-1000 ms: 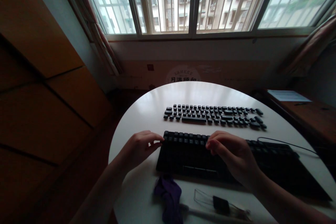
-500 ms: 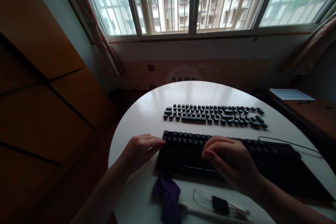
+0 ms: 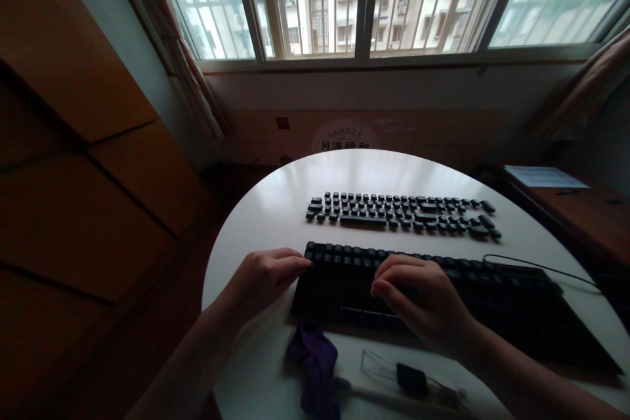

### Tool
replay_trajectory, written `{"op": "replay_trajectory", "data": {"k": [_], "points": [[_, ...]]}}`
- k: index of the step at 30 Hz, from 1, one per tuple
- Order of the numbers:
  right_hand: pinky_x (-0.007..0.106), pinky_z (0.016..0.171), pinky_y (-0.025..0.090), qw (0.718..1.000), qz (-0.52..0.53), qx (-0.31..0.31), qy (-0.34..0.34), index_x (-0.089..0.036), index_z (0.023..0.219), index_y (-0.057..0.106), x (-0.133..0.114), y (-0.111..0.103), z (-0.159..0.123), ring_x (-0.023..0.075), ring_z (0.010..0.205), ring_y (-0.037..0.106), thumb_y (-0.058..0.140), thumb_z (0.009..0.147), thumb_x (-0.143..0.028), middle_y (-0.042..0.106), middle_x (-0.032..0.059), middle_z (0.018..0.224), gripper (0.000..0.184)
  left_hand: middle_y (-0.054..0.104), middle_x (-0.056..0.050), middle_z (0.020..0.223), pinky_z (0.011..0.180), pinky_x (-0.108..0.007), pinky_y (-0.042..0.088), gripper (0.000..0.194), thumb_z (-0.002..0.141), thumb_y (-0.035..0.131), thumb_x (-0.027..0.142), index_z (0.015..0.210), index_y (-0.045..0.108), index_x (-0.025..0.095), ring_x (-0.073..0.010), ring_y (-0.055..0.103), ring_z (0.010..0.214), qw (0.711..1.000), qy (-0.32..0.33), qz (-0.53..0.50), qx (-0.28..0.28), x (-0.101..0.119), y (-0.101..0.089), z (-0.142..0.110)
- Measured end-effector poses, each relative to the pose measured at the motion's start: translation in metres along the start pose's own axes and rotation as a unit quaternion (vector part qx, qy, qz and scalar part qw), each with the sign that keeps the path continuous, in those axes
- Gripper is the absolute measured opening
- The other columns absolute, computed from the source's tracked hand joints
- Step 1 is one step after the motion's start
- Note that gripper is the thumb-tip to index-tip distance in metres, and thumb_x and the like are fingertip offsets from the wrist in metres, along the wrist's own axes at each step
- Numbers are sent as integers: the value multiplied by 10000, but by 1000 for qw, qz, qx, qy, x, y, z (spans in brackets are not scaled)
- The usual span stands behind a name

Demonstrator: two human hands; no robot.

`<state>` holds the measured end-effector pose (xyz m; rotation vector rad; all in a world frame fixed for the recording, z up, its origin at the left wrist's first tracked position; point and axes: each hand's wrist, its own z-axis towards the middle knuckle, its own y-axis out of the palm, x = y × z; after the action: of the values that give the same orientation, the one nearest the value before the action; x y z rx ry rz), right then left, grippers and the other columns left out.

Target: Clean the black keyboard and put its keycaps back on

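Note:
A black keyboard (image 3: 325, 295) lies on the white round table, its upper rows fitted with keycaps and its lower part mostly bare. My left hand (image 3: 270, 275) is closed at the keyboard's left edge, fingertips pressed on it by the end of the second row. Over the middle of the keyboard hovers my right hand (image 3: 418, 295), fingers curled and pinched together; whatever is between them is hidden. Behind the keyboard, loose black keycaps (image 3: 364, 220) are laid out in rows, a long space bar among them.
In front lie a purple cloth (image 3: 315, 371), a wire keycap puller (image 3: 411, 378) with a dark handle and a pale brush-like stick (image 3: 369, 396). A black cable (image 3: 541, 267) runs off to the right. The white table's (image 3: 236, 236) curved edge is at left; a brown desk (image 3: 585, 210) stands at right.
My right hand has shifted slightly left over the keyboard, fingers still pinched. My left hand stays at the keyboard's left edge.

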<state>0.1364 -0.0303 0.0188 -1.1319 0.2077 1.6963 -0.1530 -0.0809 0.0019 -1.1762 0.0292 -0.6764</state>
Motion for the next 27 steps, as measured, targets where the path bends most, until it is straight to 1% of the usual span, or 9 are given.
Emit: {"op": "replay_trajectory", "data": {"k": [3,8,12,17,22,27], "points": [[230,543,460,1000,0,-2,3,-175,721,664,1,1,0,105,617,593,584,921,-211,642,31,709,218,743,-14,976,680,-207,541,199,928,564,169,1007,731,242,-123,705,785,1000,-6,5,-2,0,-1,0],[231,569,471,1000,2,-2,11,-174,725,674,4,3,0,107,639,614,583,924,-219,657,32,717,223,739,-8,978,686,-213,533,163,933,586,194,996,728,242,-125,702,795,1000,-11,-2,-5,-1,1,-1],[232,581,474,1000,-2,-2,26,-172,723,683,7,4,1,110,643,621,585,925,-233,667,32,717,233,731,-4,988,654,-220,524,147,922,615,220,1014,725,254,-124,696,767,1000,-5,25,0,-4,5,-1],[245,594,476,999,-4,-5,40,-173,729,695,10,6,0,120,651,625,585,929,-267,676,33,719,248,740,-3,964,671,-219,525,133,920,620,239,1000,726,247,-126,700,788,999,-4,38,9,-6,7,-2],[244,597,471,999,-4,-9,44,-170,722,688,9,7,0,120,648,621,584,930,-271,674,31,715,255,737,-7,942,664,-226,510,123,923,617,249,956,735,243,-133,688,789,999,-8,46,1,-3,4,-1],[248,608,471,999,0,-12,48,-168,721,688,13,8,0,126,664,627,581,934,-289,675,37,721,267,719,-16,872,683,-251,493,150,936,596,249,897,741,241,-148,651,794,998,17,67,-10,-1,0,3]]}}
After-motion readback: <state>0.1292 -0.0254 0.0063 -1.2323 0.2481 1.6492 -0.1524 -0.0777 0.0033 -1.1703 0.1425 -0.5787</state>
